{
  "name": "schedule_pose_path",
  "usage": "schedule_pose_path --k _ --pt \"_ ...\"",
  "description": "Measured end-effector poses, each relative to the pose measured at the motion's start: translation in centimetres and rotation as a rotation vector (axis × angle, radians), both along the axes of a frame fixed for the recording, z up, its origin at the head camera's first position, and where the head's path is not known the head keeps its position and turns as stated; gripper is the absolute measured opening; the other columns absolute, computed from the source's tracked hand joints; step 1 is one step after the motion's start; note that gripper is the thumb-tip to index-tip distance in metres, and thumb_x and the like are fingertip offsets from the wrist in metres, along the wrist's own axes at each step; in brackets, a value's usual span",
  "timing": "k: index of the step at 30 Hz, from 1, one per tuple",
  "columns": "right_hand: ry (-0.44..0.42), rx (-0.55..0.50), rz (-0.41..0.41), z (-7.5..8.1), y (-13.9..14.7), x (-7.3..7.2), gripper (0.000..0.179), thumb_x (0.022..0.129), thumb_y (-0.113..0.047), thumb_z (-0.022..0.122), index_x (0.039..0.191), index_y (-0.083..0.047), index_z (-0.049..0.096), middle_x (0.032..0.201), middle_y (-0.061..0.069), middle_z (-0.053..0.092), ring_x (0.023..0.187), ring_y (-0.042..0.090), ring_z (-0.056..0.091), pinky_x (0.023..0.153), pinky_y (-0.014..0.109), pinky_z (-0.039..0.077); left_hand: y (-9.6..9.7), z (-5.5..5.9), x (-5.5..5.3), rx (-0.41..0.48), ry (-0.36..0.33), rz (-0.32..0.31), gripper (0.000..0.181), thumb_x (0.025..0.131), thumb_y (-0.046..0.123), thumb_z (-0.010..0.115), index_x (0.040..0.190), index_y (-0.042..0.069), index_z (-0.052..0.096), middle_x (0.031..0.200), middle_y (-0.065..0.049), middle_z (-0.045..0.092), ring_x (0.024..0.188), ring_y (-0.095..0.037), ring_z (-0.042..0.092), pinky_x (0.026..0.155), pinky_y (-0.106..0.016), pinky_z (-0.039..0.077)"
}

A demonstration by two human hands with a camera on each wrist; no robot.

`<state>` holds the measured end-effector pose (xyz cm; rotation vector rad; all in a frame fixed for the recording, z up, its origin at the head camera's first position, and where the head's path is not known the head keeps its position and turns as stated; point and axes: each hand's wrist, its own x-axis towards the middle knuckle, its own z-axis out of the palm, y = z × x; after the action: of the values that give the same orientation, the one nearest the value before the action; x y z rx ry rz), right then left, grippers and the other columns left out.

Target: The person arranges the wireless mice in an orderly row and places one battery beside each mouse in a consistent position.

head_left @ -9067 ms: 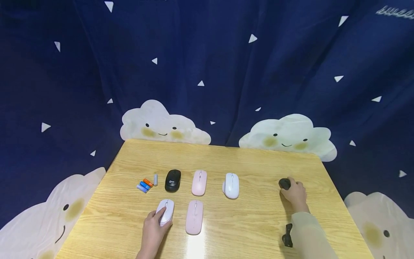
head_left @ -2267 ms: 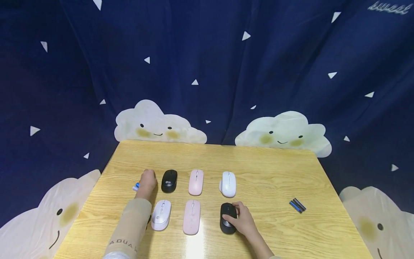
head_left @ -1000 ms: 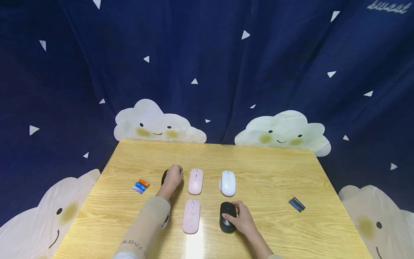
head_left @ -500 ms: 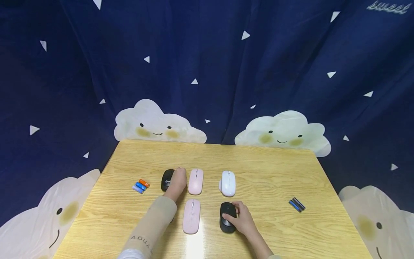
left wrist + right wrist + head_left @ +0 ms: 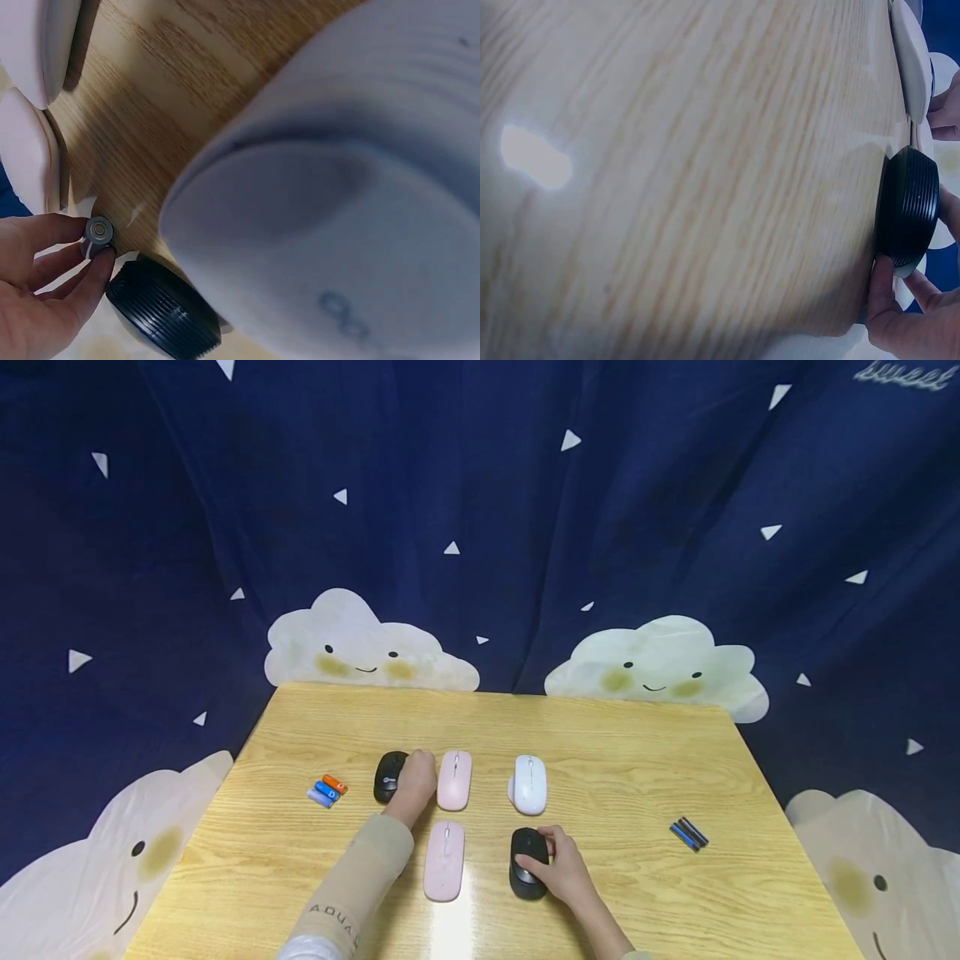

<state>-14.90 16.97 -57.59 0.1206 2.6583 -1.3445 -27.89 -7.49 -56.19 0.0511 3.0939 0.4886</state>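
Observation:
With thumb and fingers my left hand [image 5: 45,281] pinches a small battery [image 5: 99,230], its round metal end showing in the left wrist view. In the head view that left hand [image 5: 417,777] is between a black mouse [image 5: 387,777] and a pink mouse [image 5: 453,781], and hides the battery. My right hand [image 5: 561,865] grips another black mouse [image 5: 528,860] in the front row, thumb on its near side and fingers on the far side. The right wrist view shows this mouse [image 5: 909,210] from its ribbed side, on the table.
A second pink mouse [image 5: 444,862] lies in front. Behind the right hand is a white mouse [image 5: 530,785]. Several batteries [image 5: 327,791] lie at the left; thin blue and black batteries [image 5: 688,833] are at the right. My left sleeve [image 5: 352,877] crosses the table's front.
The right hand has brought its black mouse from the far right to the front row. My left hand left the white mouse, took the grey battery, and carried it right past the other black mouse.

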Motion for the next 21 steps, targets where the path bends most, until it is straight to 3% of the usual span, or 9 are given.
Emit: schedule_pose_path --k 11,16,21 --pt "-0.009 0.005 -0.008 0.4 -0.1 0.1 0.068 0.071 -0.033 0.077 0.120 0.004 0.048 0.092 0.009 0.052 0.084 0.020 0.051 0.071 0.033 0.045 0.2 0.1 0.0 -0.008 -0.019 0.011 0.014 0.081 -0.007 0.052 0.087 -0.007 0.065 0.085 -0.019 0.056 0.084 -0.034 0.061 0.070 -0.041 0.054" --pt "-0.007 0.011 -0.005 0.3 -0.1 0.1 0.068 0.071 -0.034 0.077 0.120 0.004 0.048 0.091 0.009 0.051 0.083 0.019 0.050 0.070 0.032 0.044 0.0 0.6 0.4 0.005 -0.017 -0.006 0.014 0.080 -0.006 0.054 0.090 -0.007 0.064 0.090 -0.019 0.052 0.085 -0.035 0.058 0.069 -0.042 0.053" --pt "0.009 0.006 0.006 0.3 0.0 0.1 0.067 0.071 -0.032 0.077 0.119 0.005 0.048 0.091 0.010 0.052 0.083 0.020 0.051 0.071 0.033 0.044 -1.0 1.7 0.7 0.038 0.072 0.004 0.021 0.081 0.001 0.059 0.100 -0.005 0.062 0.097 -0.019 0.053 0.088 -0.032 0.057 0.067 -0.039 0.054"
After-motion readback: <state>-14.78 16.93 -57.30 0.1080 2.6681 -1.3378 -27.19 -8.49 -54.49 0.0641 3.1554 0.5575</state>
